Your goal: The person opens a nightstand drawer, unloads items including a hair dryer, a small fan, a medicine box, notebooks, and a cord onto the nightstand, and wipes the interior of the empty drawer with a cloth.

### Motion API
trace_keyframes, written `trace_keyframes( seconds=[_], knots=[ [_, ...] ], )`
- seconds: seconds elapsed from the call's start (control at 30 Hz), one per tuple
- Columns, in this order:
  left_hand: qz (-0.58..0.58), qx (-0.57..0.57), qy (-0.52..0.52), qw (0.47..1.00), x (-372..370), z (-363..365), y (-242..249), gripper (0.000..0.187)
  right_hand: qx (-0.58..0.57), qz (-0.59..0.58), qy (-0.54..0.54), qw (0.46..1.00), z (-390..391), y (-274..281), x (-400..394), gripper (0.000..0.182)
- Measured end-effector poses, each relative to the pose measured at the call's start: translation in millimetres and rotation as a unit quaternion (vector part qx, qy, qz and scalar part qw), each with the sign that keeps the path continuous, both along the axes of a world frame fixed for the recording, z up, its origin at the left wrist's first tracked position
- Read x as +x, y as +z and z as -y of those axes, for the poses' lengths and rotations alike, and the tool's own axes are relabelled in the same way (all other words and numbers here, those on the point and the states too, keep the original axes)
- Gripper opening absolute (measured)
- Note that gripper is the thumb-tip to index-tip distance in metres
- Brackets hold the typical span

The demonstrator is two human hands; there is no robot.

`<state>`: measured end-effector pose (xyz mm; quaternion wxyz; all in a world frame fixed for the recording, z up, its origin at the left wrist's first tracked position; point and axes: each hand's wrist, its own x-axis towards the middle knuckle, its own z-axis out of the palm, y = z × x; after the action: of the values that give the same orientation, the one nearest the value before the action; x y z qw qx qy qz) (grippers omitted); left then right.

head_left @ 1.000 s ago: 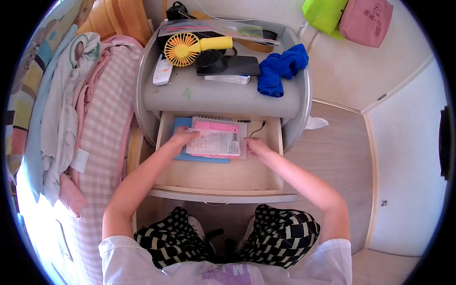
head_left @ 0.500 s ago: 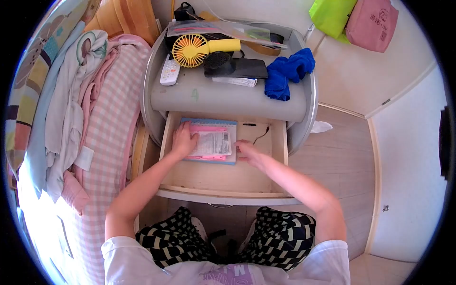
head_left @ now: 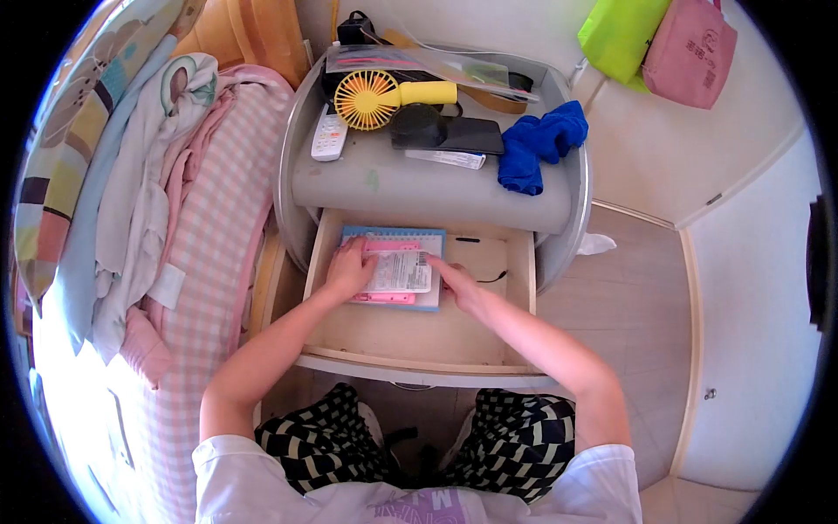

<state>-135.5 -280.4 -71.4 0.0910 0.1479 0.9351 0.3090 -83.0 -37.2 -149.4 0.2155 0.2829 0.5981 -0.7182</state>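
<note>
White packet is lying lengthwise left-right | my left hand, right hand are touching it, half-curled (can't tell grip) | drawer jutting beside bedding

The drawer is pulled out at the front of the bench. Inside, left of centre, a packet lies on top of a notebook, with the left fingers at the packet's left side and the right fingers by its right edge. A cable lies farther right. On the bench, a remote sits left, a fan behind and right of it, a hairbrush before the fan's handle, a cloth far right. Bedding lies left of the bench.
</note>
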Motion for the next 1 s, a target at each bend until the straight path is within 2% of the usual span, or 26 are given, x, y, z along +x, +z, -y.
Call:
trace_keyframes(
  seconds=[0.03,0.1,0.17,0.23,0.3,0.47,0.53,0.57,0.63,0.67,0.7,0.73,0.77,0.8,0.83,1.0],
  knots=[
    [0.003,0.011,0.003,1.0,0,1,-1,0.05,0.0,-0.001,0.0,1.0,5,22,3,0.07],
    [-0.001,0.019,0.004,1.0,0,2,-4,0.049,-0.086,0.036,-0.004,0.996,15,60,11,0.073],
    [-0.004,0.027,0.006,1.0,0,3,-6,0.049,-0.113,0.001,-0.012,0.994,21,45,12,0.069],
    [-0.001,0.039,-0.005,0.999,1,3,-8,0.049,-0.141,-0.033,-0.02,0.989,27,55,14,0.066],
    [-0.004,0.042,-0.006,0.999,2,2,-7,0.049,-0.145,-0.013,-0.031,0.989,27,67,14,0.058],
    [-0.015,0.011,-0.005,1.0,3,2,1,0.05,-0.139,0.017,-0.02,0.99,23,71,13,0.055],
    [-0.066,0.089,0.032,0.993,6,3,-6,0.051,-0.144,0.013,-0.014,0.989,12,65,17,0.054],
    [-0.065,0.09,0.037,0.993,6,5,-7,0.051,-0.124,0.038,-0.012,0.991,1,62,16,0.053],
    [0.064,0.159,0.064,0.983,7,3,-1,0.058,-0.099,0.064,-0.009,0.993,-23,59,18,0.052],
    [0.065,0.163,0.066,0.982,6,3,-14,0.058,-0.116,0.06,-0.01,0.991,-34,58,23,0.052],
    [0.101,0.102,0.084,0.986,1,4,-39,0.063,-0.132,0.056,-0.012,0.99,-44,60,28,0.051],
    [0.137,0.04,0.101,0.985,0,1,-42,0.068,-0.137,0.061,-0.009,0.989,-51,63,33,0.05],
    [0.138,0.043,0.1,0.984,0,0,-45,0.068,-0.134,0.061,-0.009,0.989,-54,65,37,0.05],
    [0.313,0.132,0.122,0.932,3,-1,-30,0.066,-0.123,0.082,-0.016,0.989,-55,69,41,0.048],
    [0.475,0.214,0.137,0.842,2,-2,-23,0.064,-0.114,0.102,-0.023,0.988,-56,71,43,0.046],
    [0.458,0.215,0.116,0.855,13,-11,-16,0.063,-0.125,0.089,-0.037,0.987,-49,69,45,0.046]
  ],
)
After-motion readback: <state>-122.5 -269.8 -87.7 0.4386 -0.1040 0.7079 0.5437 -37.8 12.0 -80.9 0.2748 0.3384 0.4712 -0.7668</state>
